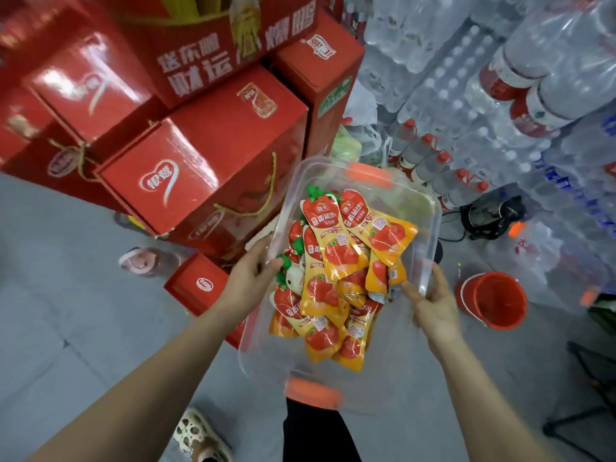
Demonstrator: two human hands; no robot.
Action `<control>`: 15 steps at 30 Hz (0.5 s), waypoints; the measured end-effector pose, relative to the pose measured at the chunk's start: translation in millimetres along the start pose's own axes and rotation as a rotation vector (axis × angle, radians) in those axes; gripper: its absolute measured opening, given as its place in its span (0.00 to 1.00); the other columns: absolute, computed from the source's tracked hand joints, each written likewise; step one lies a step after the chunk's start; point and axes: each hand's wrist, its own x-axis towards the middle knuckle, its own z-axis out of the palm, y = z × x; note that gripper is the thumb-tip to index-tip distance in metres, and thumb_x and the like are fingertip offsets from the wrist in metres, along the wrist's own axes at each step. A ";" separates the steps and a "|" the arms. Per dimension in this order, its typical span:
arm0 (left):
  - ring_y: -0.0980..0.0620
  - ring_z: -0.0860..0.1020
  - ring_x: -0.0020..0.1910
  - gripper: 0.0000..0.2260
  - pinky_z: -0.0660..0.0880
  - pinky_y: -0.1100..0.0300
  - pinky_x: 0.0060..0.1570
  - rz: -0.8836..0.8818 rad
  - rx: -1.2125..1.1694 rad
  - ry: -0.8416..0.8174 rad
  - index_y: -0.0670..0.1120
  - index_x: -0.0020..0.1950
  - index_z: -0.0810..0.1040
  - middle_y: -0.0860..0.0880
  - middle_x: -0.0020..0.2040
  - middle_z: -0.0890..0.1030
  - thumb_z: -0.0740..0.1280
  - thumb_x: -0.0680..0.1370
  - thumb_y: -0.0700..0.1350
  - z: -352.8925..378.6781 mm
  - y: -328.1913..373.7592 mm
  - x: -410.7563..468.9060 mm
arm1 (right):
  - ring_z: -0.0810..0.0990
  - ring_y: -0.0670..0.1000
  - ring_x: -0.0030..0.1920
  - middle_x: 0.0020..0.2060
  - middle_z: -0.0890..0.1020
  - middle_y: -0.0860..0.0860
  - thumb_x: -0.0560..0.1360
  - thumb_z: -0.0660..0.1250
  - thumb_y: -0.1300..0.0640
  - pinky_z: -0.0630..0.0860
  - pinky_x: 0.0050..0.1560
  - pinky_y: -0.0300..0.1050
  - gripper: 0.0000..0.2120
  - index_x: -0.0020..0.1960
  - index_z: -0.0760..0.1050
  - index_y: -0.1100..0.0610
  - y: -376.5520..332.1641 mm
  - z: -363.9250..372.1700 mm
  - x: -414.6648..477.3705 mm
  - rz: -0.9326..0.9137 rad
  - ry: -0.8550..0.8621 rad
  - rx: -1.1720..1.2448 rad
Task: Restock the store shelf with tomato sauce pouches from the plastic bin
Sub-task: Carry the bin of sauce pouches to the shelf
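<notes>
Carried in the air above the floor (66, 295), with no store shelf in sight yet. Likely trouble: a slip or a tip of the clear plastic bin (400, 191), gripped only along its smooth long walls rather than by the orange handles (313, 393). Heaped tomato sauce pouches (333, 278) lying loose inside, piled toward the near half, so liable to slide and spill over the rim on any tilt. Tight surroundings too: stacked red gift boxes (206, 168) close on the left, packs of bottled water (500, 95) and a red bucket (493, 301) on the right, all easy to knock with a corner.

Left hand (253, 268): fingers (268, 261) curled narrowly over the left rim, clamped on it. Right hand (430, 298): thumb hooked over the right rim beside the pouches, fingers (440, 278) laid along the outer wall, pinching it. No pouch in either hand.
</notes>
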 end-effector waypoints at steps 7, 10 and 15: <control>0.53 0.80 0.55 0.23 0.78 0.51 0.55 -0.028 -0.104 0.052 0.53 0.68 0.72 0.51 0.59 0.81 0.70 0.75 0.51 -82.8 -67.0 -141.3 | 0.70 0.40 0.36 0.43 0.75 0.46 0.76 0.70 0.60 0.69 0.31 0.31 0.23 0.68 0.71 0.45 -0.7 51.2 -147.3 -0.072 -0.045 -0.003; 0.58 0.82 0.48 0.20 0.79 0.57 0.51 -0.077 -0.192 0.056 0.56 0.67 0.71 0.56 0.54 0.82 0.70 0.76 0.48 -133.2 -105.5 -212.7 | 0.73 0.44 0.39 0.48 0.78 0.51 0.77 0.69 0.60 0.69 0.34 0.37 0.23 0.70 0.70 0.51 7.9 98.3 -214.8 -0.090 -0.079 -0.017; 0.63 0.80 0.53 0.25 0.77 0.64 0.56 -0.161 -0.279 0.202 0.48 0.71 0.70 0.52 0.61 0.80 0.70 0.76 0.48 -241.0 -178.5 -308.4 | 0.79 0.45 0.43 0.47 0.82 0.50 0.77 0.69 0.62 0.73 0.43 0.44 0.21 0.67 0.71 0.51 -4.0 212.0 -311.5 -0.150 -0.201 -0.052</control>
